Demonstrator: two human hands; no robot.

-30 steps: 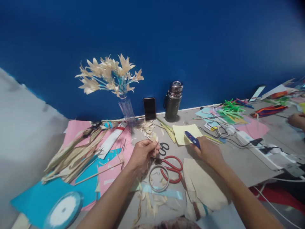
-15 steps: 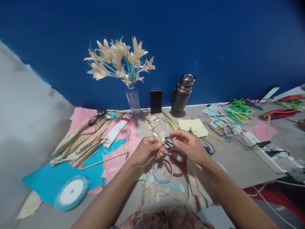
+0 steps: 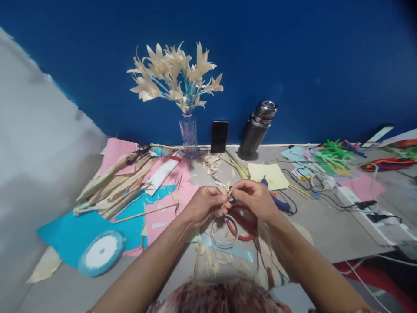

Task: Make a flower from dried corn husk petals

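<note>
1. Left hand (image 3: pixel 210 204) pinches one pale flower (image 3: pixel 224 188) between thumb and fingers.
2. Right hand (image 3: pixel 256 199) meets it, fingertips gripping that same flower's edge.
3. Just below both hands: one grey ring (image 3: pixel 212 230), one red-handled scissors (image 3: pixel 249 238); one blue glue gun (image 3: pixel 280 204) beyond the right.

Mottled maroon-and-pale garment (image 3: pixel 221 300), bare forearms (image 3: pixel 153 261)

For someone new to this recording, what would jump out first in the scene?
Probably the spray of pale flowers in a clear vase, left of centre against the deep blue wall. Next, perhaps, the left hand and right hand meeting mid-view at a small pale petal piece, then the bright green fuzzy stems at right.
</note>
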